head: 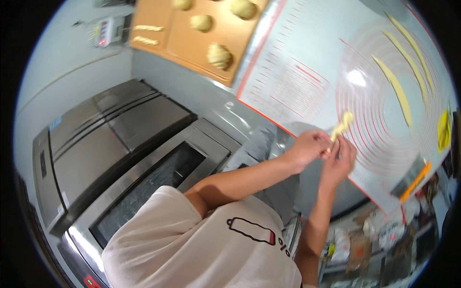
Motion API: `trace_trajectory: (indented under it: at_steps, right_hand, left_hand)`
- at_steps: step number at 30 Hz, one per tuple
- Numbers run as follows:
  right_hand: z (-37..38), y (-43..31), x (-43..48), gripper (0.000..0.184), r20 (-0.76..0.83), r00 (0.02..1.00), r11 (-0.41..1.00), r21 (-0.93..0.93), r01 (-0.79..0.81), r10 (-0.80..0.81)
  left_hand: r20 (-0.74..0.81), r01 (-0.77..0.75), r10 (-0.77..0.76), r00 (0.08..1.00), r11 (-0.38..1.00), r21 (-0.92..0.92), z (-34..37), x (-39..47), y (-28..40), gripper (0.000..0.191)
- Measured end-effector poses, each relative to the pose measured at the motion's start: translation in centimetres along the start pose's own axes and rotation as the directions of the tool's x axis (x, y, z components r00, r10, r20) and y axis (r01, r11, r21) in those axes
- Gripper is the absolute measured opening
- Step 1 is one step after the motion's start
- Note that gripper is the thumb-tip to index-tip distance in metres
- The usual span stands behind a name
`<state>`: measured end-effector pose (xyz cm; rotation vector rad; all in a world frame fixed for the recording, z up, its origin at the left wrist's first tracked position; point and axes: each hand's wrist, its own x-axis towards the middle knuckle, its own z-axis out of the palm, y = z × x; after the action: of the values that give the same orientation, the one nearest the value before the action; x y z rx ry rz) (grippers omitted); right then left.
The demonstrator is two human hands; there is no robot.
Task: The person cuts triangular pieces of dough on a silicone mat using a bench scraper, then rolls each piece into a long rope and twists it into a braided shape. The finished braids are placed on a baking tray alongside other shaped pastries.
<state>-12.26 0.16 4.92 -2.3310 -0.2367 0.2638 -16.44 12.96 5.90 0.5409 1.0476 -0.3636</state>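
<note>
Between my fingers is a pale yellow twisted dough strip (342, 126), its knobbly far end hanging over the printed white baking mat (309, 46). My left hand (311, 145) pinches its near end from the left side. Close beside it, my right hand (340, 154) has its fingers on the same end. Both hands are at the near edge of the mat. Several flat, tapered dough strips (398, 93) lie apart on the right part of the mat, over its printed circles.
An orange-brown tray (180, 43) at the top holds several dough balls (201, 22) and small twisted pieces (146, 40). A scraper with an orange handle (416, 181) lies on the mat's right corner, near a yellow item (443, 131). Stainless steel appliances (119, 122) stand at the left.
</note>
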Motion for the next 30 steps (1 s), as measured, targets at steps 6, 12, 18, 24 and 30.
trace_trajectory:
  at_steps: [6, 12, 18, 24, 30]
  right_hand:
    - [-1.1, -1.4, 1.2, 0.031, 0.383, 0.797, 0.596, 0.53, -0.603, 0.467]
    - [-0.6, 0.9, 1.6, 0.016, 0.356, 0.822, 0.692, 0.446, -0.567, 0.444]
    - [-0.7, 0.8, 1.5, 0.014, 0.318, 0.87, 0.785, 0.388, -0.482, 0.377]
    - [-0.6, 1.0, 1.2, 0.014, 0.02, 1.0, 0.999, 0.034, 0.014, -0.015]
    - [0.3, -0.7, -0.5, 0.014, 0.01, 0.996, 0.991, 0.105, -0.085, 0.084]
  left_hand:
    - [-0.023, -0.167, 0.174, 0.985, 0.969, 0.183, 0.4, -0.2, -1.9, 0.021]
    - [0.066, -0.395, 0.567, 0.821, 0.481, 0.783, 0.8, -1.0, -1.4, 0.018]
    - [0.306, -0.326, 0.737, 0.603, -0.122, 0.937, 0.2, 0.9, -2.2, 0.028]
    - [-0.051, -0.198, 0.344, 0.938, 0.651, 0.733, 0.2, -0.8, 0.9, 0.018]
    - [-0.097, 0.003, 0.011, 0.995, 0.99, 0.139, -0.3, -1.0, 0.6, 0.017]
